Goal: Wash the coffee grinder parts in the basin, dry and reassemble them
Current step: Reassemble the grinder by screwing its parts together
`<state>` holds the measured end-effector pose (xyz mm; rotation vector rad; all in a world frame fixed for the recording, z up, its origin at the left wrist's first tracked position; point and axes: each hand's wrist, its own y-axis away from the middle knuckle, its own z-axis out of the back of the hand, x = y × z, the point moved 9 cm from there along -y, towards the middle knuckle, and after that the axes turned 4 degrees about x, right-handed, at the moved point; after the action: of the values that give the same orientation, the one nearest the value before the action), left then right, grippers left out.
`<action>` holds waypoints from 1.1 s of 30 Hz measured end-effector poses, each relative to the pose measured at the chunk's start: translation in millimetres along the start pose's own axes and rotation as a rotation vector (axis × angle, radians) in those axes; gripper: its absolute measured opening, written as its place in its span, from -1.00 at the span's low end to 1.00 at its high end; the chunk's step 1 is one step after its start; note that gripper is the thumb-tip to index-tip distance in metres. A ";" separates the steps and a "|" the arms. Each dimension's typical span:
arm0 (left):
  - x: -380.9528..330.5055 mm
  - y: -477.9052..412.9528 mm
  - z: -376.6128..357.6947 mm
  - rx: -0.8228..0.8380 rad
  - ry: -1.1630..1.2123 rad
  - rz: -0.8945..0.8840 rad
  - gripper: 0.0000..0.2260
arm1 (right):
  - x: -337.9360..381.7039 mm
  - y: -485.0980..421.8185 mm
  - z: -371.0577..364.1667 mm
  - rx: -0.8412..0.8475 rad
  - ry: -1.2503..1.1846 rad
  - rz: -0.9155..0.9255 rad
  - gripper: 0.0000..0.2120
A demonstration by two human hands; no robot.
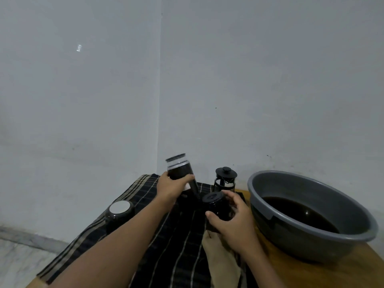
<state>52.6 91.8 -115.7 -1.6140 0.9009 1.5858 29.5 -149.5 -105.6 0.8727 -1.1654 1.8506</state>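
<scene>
Two dark grinder parts are in my hands, and any lettering on them is too blurred to read.

Well out to the left of my left grip [168, 187], a dark jar [119, 214] with a pale round top stands on the striped cloth [166, 242]. It is near the cloth's left edge, and the floor [20, 256] shows past that edge.

My left grip is wrapped round the grinder body [179, 170], held clear of the cloth and tilted, with its pale-banded end up and away from me. A dark tapered piece [194, 187] runs down from under my fingers toward my right grip [234, 223]; my palm hides where it joins the body.

My right grip curls fingers and thumb round a dark cup [216, 205], low over the cloth, its round closed end turned toward the tapered piece. I cannot tell whether the cup touches the cloth.

Just beyond this grip a French press [225, 178] stands upright, its foot hidden behind the cup. Below my right wrist a beige cloth [220, 258] lies crumpled on the striped one.

Right of my right grip the grey basin [291, 244] sits on the wooden worktop [311, 275], holding dark water. Its far rim comes close to the wall. Bare wood lies on the near side of it.
</scene>
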 end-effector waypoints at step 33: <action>-37.5 112.5 -18.8 0.030 0.644 0.027 -0.34 | 32.9 50.8 -5.9 0.019 -0.546 -0.287 -0.53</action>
<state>-34.2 17.6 -78.6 -2.1405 1.2609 1.0568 -31.1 -150.7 -100.2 1.5324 -1.2576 1.4298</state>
